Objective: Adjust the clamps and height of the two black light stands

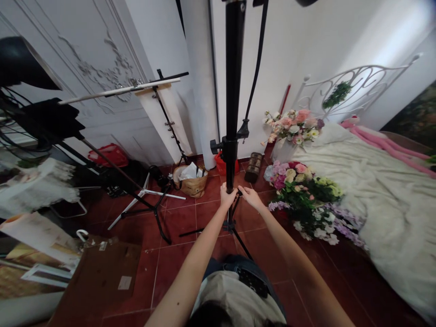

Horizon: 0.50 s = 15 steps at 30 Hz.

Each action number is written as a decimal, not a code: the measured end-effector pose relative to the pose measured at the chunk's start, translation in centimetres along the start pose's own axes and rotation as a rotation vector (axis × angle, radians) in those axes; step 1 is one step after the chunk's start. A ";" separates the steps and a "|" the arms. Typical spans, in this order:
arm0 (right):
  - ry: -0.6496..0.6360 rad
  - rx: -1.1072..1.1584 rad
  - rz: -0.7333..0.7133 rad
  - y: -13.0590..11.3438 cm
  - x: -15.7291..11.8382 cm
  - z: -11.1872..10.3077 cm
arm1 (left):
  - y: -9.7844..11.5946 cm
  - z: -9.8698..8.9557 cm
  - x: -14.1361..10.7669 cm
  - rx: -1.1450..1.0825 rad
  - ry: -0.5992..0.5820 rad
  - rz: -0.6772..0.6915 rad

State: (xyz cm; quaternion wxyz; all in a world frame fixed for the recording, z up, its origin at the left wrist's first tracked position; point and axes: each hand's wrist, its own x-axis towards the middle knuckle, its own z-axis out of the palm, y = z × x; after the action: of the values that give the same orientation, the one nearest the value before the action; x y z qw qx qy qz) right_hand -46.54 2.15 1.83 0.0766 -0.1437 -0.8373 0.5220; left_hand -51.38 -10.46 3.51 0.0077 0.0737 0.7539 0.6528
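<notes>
A black light stand (234, 77) rises upright in front of me, its tripod legs spread on the floor. My left hand (227, 195) is wrapped round the pole low down, below a collar with a knob (215, 146). Beside it, my right hand (249, 197) has its fingers closed on a small black knob (240, 193) at the right side of the stand. A black cable (258, 68) hangs along the pole and ends in a plug (243, 129) next to the collar.
Left stand another tripod (156, 211), a lamp head (27, 63) and a cardboard box (98, 277). Behind are a woven basket (192, 184), a red bag (221, 164) and a small wooden chest (254, 167). Right are artificial flowers (299, 181) and a bed with a pale cover (381, 181).
</notes>
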 end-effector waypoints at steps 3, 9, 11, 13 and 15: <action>-0.134 0.116 0.193 -0.8 0.5 -0.5 | -0.2 0.1 0.0 0.042 -0.006 0.034; -0.272 0.207 0.503 -1.9 1.9 -1.0 | 0.0 0.3 0.0 0.026 -0.033 -0.023; -0.281 0.205 0.504 -1.9 1.8 -0.9 | 0.1 0.2 -0.1 0.014 -0.034 -0.032; -0.279 0.232 0.492 -1.9 1.5 -0.5 | 0.0 0.2 -0.1 0.007 -0.026 -0.020; -0.267 0.253 0.457 -1.9 1.0 0.0 | -0.1 0.1 -0.1 0.012 -0.022 0.010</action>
State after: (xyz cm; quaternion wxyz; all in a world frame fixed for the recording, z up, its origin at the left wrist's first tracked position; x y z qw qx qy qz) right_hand -47.83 1.73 3.48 -0.1366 -0.2480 -0.7140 0.6404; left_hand -51.26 -10.36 3.42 0.0123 0.0844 0.7575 0.6473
